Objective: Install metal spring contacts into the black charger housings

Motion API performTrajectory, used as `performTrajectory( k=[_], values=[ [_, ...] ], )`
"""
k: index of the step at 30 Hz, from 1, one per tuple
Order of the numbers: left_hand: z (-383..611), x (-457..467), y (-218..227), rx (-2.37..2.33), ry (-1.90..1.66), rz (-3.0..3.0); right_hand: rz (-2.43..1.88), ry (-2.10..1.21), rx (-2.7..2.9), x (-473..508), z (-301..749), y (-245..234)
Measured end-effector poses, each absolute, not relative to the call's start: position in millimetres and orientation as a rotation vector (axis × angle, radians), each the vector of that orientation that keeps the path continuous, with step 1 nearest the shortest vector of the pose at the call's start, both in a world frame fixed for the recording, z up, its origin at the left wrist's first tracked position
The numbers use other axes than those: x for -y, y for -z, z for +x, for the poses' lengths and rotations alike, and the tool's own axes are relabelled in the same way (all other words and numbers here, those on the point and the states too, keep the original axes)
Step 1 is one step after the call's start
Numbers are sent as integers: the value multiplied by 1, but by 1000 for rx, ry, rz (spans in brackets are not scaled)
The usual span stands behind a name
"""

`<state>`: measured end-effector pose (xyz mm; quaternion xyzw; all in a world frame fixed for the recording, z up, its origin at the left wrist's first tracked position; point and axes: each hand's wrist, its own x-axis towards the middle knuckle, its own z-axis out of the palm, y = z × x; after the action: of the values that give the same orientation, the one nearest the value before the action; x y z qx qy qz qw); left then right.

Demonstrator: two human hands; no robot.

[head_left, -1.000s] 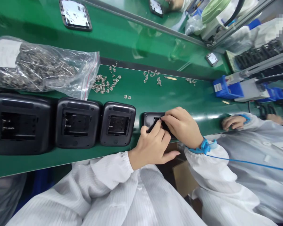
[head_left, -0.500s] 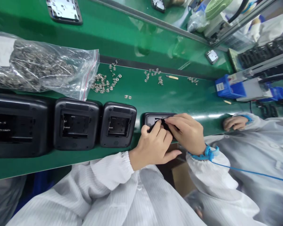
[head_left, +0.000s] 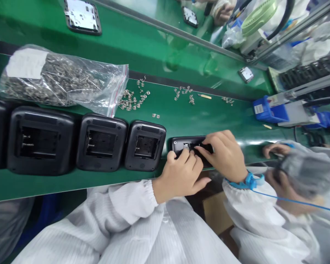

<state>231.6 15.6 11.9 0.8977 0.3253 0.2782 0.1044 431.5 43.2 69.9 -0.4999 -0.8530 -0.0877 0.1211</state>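
A black plastic housing (head_left: 178, 142) with a battery compartment lies at the table's front edge, partly covered by both hands. My left hand (head_left: 178, 174) has its fingers bent over the housing's near side, pressing on it, while the thumb sticks out to the right. My right hand (head_left: 225, 156), with a blue wrist strap (head_left: 249, 180), is closed in a pinch at the compartment; whatever its fingertips hold is hidden. Left of the hands stands a row of similar housings, the nearest one (head_left: 145, 165) showing a coil spring in its compartment.
A clear zip bag (head_left: 71, 80) full of metal springs lies at the left. Loose springs (head_left: 130, 99) are scattered beside it, with a small yellow-handled tool (head_left: 205, 96) farther right. Blue bins (head_left: 269, 110) stand at the right. A co-worker's hand (head_left: 276, 148) rests at the table edge.
The view has shifted, so the table items appear farther right. My right fingers have lifted slightly and changed their pinch; my left hand stays on the housing. The co-worker's capped head has come into view.
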Motion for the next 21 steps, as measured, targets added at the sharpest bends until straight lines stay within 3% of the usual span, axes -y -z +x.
performTrajectory(
  k=[4,11,13,16,19,21],
  values=[
    [225,1,-11,-887,-872,2731,-1483,454,2500,-51,421,-73],
    [214,14,-1,-963,-971,2780,-1308,372,2571,-70,380,-70],
    [209,13,0,-1023,-960,2789,-1319,169,2596,-78,378,-74],
    [196,13,8,-943,-1129,2796,-1261,-429,2556,-104,385,-83],
    [179,20,31,-340,-1358,2793,-1231,-873,2372,-149,389,-79],
    [169,24,52,100,-1138,2741,-1215,-1023,2327,-183,385,-66]
  ],
)
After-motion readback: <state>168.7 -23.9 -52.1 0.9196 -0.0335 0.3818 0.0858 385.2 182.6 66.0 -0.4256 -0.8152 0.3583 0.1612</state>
